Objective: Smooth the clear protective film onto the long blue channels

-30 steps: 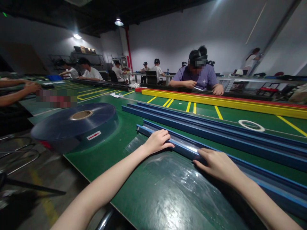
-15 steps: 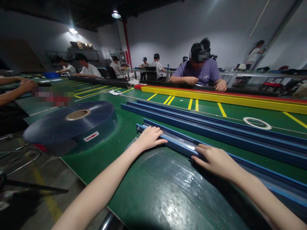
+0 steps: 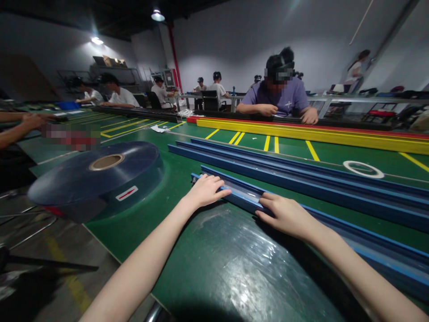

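Note:
A long blue channel profile (image 3: 368, 257) lies across the green table in front of me, its open side up. Clear plastic strip (image 3: 244, 192) shows inside it between my hands. Near the profile's left end, my left hand (image 3: 208, 190) is closed over the near wall, fingers inside and thumb outside. Further right, my right hand (image 3: 286, 214) grips the same wall, its fingertips down in the channel against the strip. Those fingertips are partly hidden. A shiny clear plastic sheet (image 3: 248, 264) lies on the table on my side of the profile.
A large roll of clear plastic strip (image 3: 134, 161) rests at the left table edge. Beyond my profile lie more blue profiles (image 3: 268, 172), a white tape ring (image 3: 363, 169) and a yellow profile (image 3: 301, 133). A co-worker (image 3: 290, 100) sits opposite; another person's hands (image 3: 33, 120) are at left.
My right hand has slid left along the blue profile, closer to my left hand. My left hand stays near the profile's end. The view has shifted slightly.

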